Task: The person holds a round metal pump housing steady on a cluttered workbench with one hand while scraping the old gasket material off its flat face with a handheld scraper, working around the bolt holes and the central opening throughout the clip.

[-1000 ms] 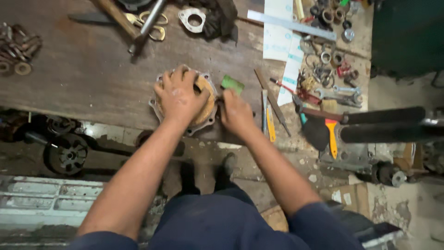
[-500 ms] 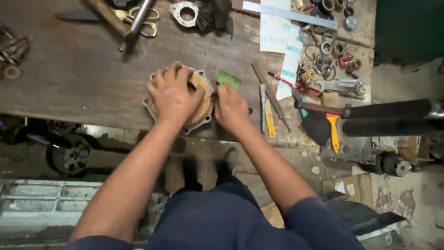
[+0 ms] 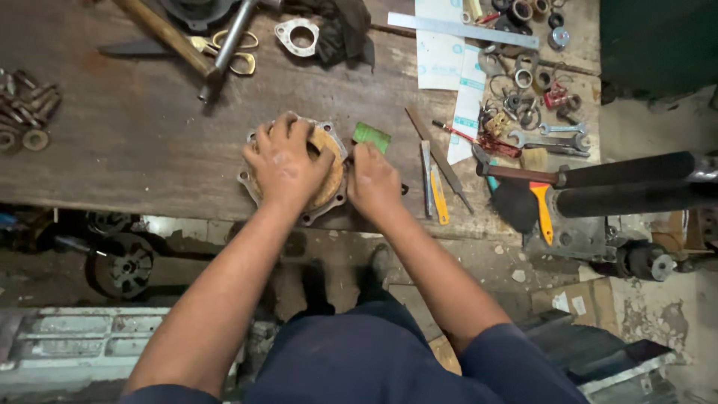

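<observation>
My left hand [image 3: 286, 159] lies flat, fingers spread, on a round metal flange [image 3: 327, 203] covered by a tan gasket disc [image 3: 326, 144] near the front edge of the wooden workbench [image 3: 142, 142]. My right hand [image 3: 374, 181] is closed beside the flange's right rim, and a small green pad [image 3: 372, 136] sticks out from under its fingers. Whether the fingers grip the pad or press on it is hard to tell. Most of the flange is hidden under my left hand.
Files and a yellow-handled blade [image 3: 438, 196] lie right of my hand. Further right are a brush [image 3: 516, 200], wrenches [image 3: 550, 138], rings and paper sheets [image 3: 445, 52]. A hammer [image 3: 168, 37], scissors [image 3: 233, 52] and a small bracket [image 3: 296, 37] sit behind; bolts [image 3: 26, 105] at left.
The view has shifted slightly. Both hands stay on the flange and the green pad, with only small movement of the right hand along the rim.
</observation>
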The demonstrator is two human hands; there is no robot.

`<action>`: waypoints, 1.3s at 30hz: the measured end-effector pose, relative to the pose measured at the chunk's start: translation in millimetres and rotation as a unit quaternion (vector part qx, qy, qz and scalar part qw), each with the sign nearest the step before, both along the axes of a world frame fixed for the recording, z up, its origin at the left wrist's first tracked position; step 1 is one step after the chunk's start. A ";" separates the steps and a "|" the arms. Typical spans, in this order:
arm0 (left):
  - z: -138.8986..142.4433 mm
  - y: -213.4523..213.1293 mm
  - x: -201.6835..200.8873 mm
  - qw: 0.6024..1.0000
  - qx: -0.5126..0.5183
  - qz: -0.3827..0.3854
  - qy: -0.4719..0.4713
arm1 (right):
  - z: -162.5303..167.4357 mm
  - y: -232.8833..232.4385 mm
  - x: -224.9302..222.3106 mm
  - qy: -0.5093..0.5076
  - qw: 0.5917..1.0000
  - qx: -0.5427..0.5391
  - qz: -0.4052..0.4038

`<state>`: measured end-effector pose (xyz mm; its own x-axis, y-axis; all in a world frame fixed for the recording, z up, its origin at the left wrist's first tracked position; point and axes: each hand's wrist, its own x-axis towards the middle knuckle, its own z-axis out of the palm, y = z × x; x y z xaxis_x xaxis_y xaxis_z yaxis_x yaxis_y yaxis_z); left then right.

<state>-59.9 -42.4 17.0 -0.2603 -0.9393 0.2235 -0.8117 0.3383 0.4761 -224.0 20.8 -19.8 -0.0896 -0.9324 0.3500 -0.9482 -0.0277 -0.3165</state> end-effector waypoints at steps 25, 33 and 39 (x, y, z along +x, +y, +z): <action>2.5 -1.9 1.1 1.000 0.025 -0.011 0.011 | 3.6 -3.9 -8.5 0.005 0.999 0.015 0.037; 0.3 -1.7 1.8 1.000 0.000 -0.012 0.014 | 4.1 0.0 -3.2 -0.013 0.999 0.033 0.003; 0.4 -0.8 0.7 1.000 0.015 -0.005 -0.005 | 3.9 2.3 0.9 -0.006 1.000 -0.025 0.001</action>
